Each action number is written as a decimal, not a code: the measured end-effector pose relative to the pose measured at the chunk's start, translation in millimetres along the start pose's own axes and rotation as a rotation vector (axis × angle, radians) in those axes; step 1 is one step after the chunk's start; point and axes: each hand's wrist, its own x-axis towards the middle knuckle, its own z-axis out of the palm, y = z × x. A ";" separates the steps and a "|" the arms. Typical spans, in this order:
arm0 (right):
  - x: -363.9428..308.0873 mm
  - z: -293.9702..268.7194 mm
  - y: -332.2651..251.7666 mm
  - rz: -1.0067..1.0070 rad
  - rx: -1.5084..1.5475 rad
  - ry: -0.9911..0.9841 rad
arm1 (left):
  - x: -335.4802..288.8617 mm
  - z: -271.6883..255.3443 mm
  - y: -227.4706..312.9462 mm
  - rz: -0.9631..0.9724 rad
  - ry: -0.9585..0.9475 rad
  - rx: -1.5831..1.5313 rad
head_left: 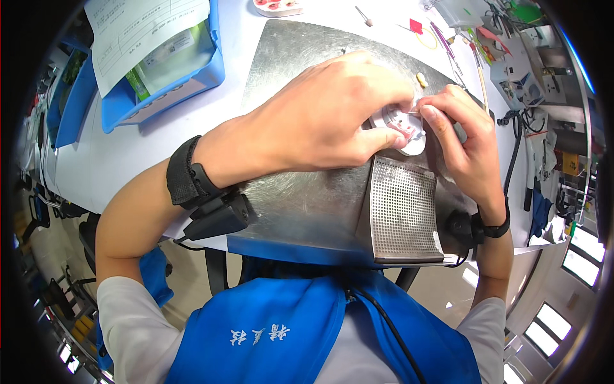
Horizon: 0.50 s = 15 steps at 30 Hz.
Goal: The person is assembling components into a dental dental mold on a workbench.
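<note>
**On the steel plate: white piece held between both hands**

At the far left of the desk (240, 29), a blue bin (73, 102) stands beside a second blue bin (167, 102). A printed sheet (137, 38) lies across the second bin, over clear bags.

Next to the right, a black strap (181, 174) encircles the left wrist, with a black module (220, 216) fixed to it. The brushed steel plate (300, 205) occupies the centre of the desk; beyond its far edge sits a white tray with red patches (279, 6).

The left hand (326, 118) extends over the plate, back upward. Its thumb and index finger are closed on the white piece (414, 147), a small rounded part with pink areas, located above the right portion of the plate. Nearer the wearer, a perforated metal sheet (404, 205) rests at the plate's front edge. A small yellowish piece (422, 79) lies beyond the hands.

The right hand (472, 141) meets the white piece from the right. Its thumb and index fingertips are pressed together at the piece's upper edge; whether they pinch anything thin cannot be told.

At the far right, a black cable (513, 157) runs past a blue-and-white box (521, 83).
</note>
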 end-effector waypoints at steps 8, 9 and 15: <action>-15.7 -14.3 6.9 0.160 0.395 0.165 | 11.9 -1.4 0.4 0.198 0.105 0.121; -16.9 -15.2 7.4 0.139 0.455 0.204 | 13.0 -1.3 2.5 0.201 0.103 0.121; -11.0 0.3 -22.0 0.185 0.551 0.080 | 8.4 -1.9 19.0 -0.277 -0.022 -0.263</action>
